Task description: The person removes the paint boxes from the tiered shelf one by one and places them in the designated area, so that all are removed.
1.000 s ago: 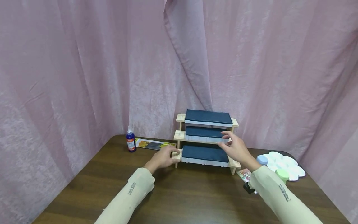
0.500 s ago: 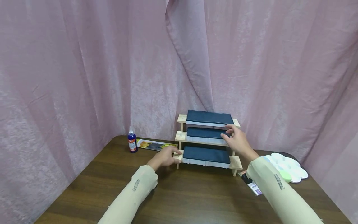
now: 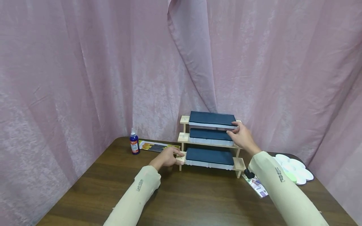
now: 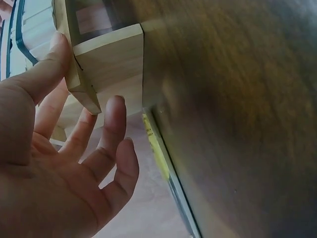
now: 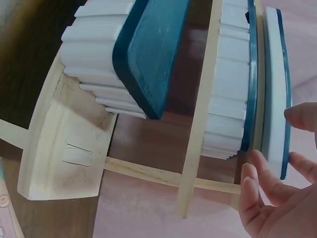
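Note:
A three-tier wooden rack [image 3: 183, 137] bears one white box with a dark blue lid on each step. My left hand [image 3: 168, 157] grips the left end of the bottom shelf [image 4: 81, 84], thumb on one face and fingers at the other side. My right hand [image 3: 244, 138] reaches to the right end of the top box [image 3: 212, 118]. In the right wrist view its relaxed fingers lie about that box's end, one digit touching the lid edge. Below are the middle box [image 3: 210, 134] and the bottom box [image 3: 209, 156].
A blue bottle [image 3: 134, 145] with a white cap and a pack of paintbrushes [image 3: 154, 146] lie left of the rack. To the right are a white flower-shaped palette [image 3: 298, 169], a partly hidden green item [image 3: 291, 177] and a flat pack [image 3: 258, 187]. Pink curtains [image 3: 152, 78] hang behind.
My right hand has moved up and right, from beside the middle box to the top box's end. My left hand stays at the bottom shelf. The view has shifted slightly.

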Demonstrator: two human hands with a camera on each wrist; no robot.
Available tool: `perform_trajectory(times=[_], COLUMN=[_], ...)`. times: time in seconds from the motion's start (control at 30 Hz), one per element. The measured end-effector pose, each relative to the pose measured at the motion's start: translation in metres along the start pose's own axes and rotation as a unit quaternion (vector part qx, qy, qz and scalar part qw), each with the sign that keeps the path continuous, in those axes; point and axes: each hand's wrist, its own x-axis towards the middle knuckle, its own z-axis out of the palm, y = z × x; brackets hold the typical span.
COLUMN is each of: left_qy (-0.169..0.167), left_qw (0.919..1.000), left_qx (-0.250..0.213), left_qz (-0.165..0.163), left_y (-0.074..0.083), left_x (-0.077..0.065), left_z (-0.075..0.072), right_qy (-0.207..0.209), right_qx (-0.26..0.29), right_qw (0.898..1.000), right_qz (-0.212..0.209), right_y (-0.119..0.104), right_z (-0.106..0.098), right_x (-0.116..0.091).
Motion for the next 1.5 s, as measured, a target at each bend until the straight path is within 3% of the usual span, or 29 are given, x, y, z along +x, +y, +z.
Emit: perform_trajectory(times=[0.23, 0.6, 0.83, 1.23, 1.5], left_qy=[-0.012, -0.013, -0.012, -0.011, -0.01], left_qw=[0.9998, 0.9991, 0.9994, 0.9992, 0.9998], left_qx=[0.002, -0.013, -0.006, -0.011, -0.008], left_qz=[-0.016, -0.039, -0.03, -0.037, -0.018], left_y=[0.003, 0.004, 0.001, -0.002, -0.001], left_x=[-0.001, 0.001, 0.0, 0.001, 0.003], left_z=[-0.003, -0.005, -0.006, -0.006, -0.002], right_qy=[0.002, 0.004, -0.002, 0.044, 0.068], right_qx=[-0.001, 0.048, 0.054, 0.072, 0.096], right_qw=[1.0, 0.999, 0.999, 0.996, 0.993], right_qz=[0.015, 0.012, 0.003, 0.011, 0.018], right_y=[0.004, 0.015, 0.016, 0.014, 0.019], right_z=[0.001, 0.008, 0.01, 0.017, 0.018], right_x=[0.008, 0.018, 0.02, 0.022, 0.019])
